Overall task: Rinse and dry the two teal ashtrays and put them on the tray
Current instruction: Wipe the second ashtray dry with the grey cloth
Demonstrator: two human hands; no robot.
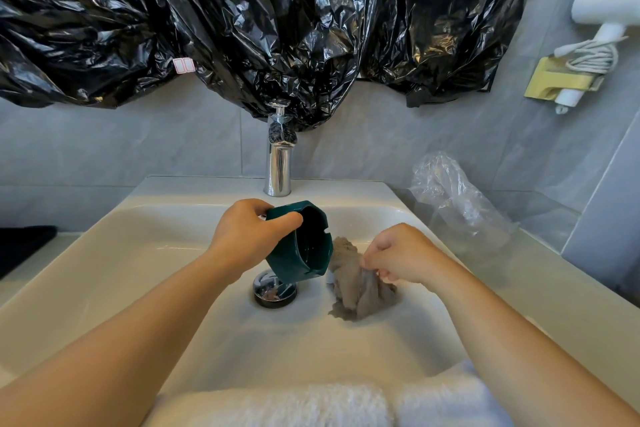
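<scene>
**Ashtray held over the sink**

The left hand (247, 236) grips a teal ashtray (301, 243) tipped on its side above the drain (273, 289), fingers curled round its rim. The right hand (401, 255) pinches a grey cloth (353, 282) in the sink (156, 253).

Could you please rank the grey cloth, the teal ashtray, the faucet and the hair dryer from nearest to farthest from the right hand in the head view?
1. Grey cloth: pinched in the right hand itself.
2. Teal ashtray: just left of it, held by the left hand.
3. Faucet: at the back of the sink.
4. Hair dryer: high on the right wall.
</scene>
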